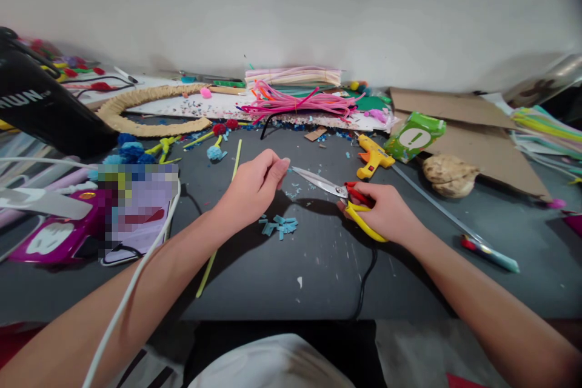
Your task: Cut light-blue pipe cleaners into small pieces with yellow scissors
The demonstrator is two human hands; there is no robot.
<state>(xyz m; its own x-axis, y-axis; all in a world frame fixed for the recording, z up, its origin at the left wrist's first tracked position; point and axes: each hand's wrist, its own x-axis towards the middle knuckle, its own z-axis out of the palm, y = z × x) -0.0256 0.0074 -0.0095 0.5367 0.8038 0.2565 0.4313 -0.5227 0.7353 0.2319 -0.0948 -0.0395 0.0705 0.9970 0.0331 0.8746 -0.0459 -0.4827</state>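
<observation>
My left hand is closed in a pinch above the middle of the grey table. A tiny light-blue piece shows at its fingertips, mostly hidden by them. Scissors with red and yellow handles are in my right hand, fingers wrapped in the loops. Their blades look nearly together and point left, tips close to the left fingertips. Below lies a small pile of light-blue cut strips, and finer blue bits are scattered under the blades. A yellow-green pipe cleaner passes beneath my left forearm.
Behind lie a bundle of pink pipe cleaners and a wrapped curved form. At right are a yellow glue gun, green packet, brown lump and cardboard. A white cable crosses my left forearm; a black bottle leans left.
</observation>
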